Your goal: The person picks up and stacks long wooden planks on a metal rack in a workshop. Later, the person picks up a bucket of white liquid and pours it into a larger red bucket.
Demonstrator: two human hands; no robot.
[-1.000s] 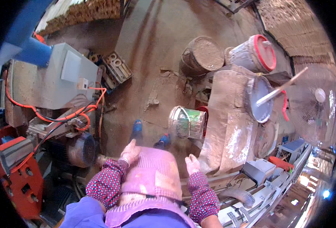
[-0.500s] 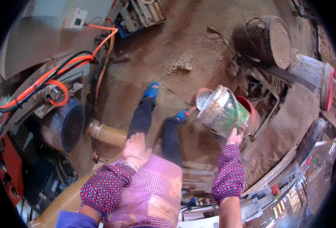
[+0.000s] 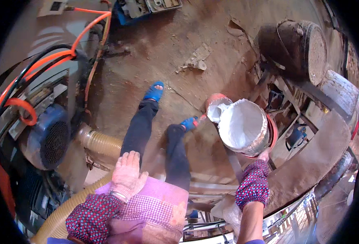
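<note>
My left hand, in a pale glove, lies flat with fingers stretched on my leg, beside the purple checked apron. My right hand grips the near lower edge of a dirty bucket; most of its fingers are hidden. This bucket's mouth now faces up toward me, and its inside is coated white. A red bucket shows behind its right side. Touching the rim at the left is a small orange-red container, white inside, with a red handle-like piece by my slipper.
A large dark bucket lies tipped at the upper right, near a whitish bucket. A dusty board curves along the right. At left are a blue motor, orange cables and a ribbed yellowish hose.
The bucket has turned from showing its outer side to showing its white inside. My right hand has shifted slightly right and down with it. My left hand stays on my leg; the view has shifted.
</note>
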